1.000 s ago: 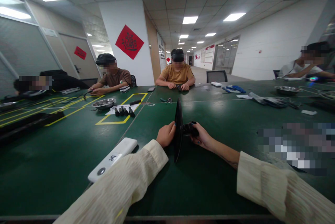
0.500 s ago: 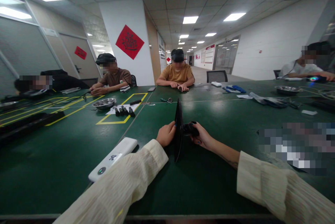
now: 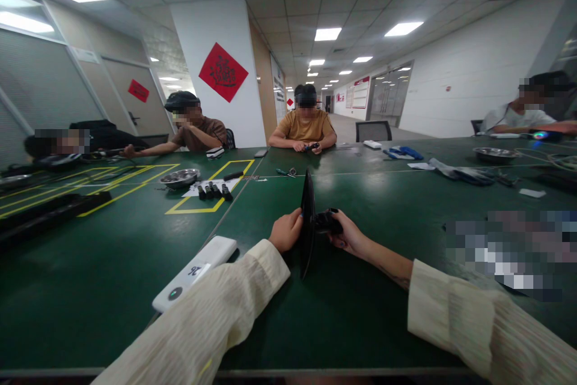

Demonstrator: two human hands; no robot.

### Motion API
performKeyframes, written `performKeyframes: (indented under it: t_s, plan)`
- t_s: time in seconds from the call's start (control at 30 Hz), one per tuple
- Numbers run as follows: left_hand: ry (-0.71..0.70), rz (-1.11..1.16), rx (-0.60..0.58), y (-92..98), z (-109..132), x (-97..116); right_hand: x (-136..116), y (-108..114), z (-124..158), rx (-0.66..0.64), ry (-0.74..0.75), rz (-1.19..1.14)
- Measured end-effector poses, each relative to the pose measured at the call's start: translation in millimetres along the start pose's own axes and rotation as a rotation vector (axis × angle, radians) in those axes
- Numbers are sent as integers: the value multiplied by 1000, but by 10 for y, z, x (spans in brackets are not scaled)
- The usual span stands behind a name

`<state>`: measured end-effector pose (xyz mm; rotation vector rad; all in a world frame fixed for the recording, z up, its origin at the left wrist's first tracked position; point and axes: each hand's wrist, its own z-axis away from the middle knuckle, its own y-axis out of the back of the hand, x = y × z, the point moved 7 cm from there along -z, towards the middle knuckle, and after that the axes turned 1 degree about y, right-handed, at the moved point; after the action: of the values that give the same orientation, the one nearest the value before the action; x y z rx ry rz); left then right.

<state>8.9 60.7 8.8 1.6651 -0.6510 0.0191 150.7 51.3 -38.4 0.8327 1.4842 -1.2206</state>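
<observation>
A thin black panel (image 3: 307, 217) stands on edge on the green table (image 3: 112, 265), seen edge-on in the head view. My left hand (image 3: 285, 232) is closed against its left face, fingers curled on the panel. My right hand (image 3: 346, 233) is wrapped round a small black part (image 3: 328, 221) that sticks out from the panel's right face. Both forearms, in cream ribbed sleeves, rest on the table.
A white power bank (image 3: 193, 272) lies by my left elbow. Several small black parts (image 3: 214, 191) on paper and a metal bowl (image 3: 179, 178) sit inside yellow floor-tape marks. Three other people sit across; another sits far right. Tools and a second bowl (image 3: 496, 154) lie right.
My hands and the panel have stayed put. The person in brown has stretched an arm out to the left; the person in the yellow shirt has shifted a small item in the hands.
</observation>
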Motion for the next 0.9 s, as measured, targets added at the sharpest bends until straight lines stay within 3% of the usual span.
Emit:
performKeyframes:
  t_s: [0.17,0.6,0.9]
  plan:
    - [19,13,-5,1,10,-6,-9,4,13,51,-23,11]
    - [16,-79,-9,15,13,8,-25,-5,19,40,-17,-5]
    - [-11,-19,24,-2,-1,-2,-15,-7,10,30,-17,13]
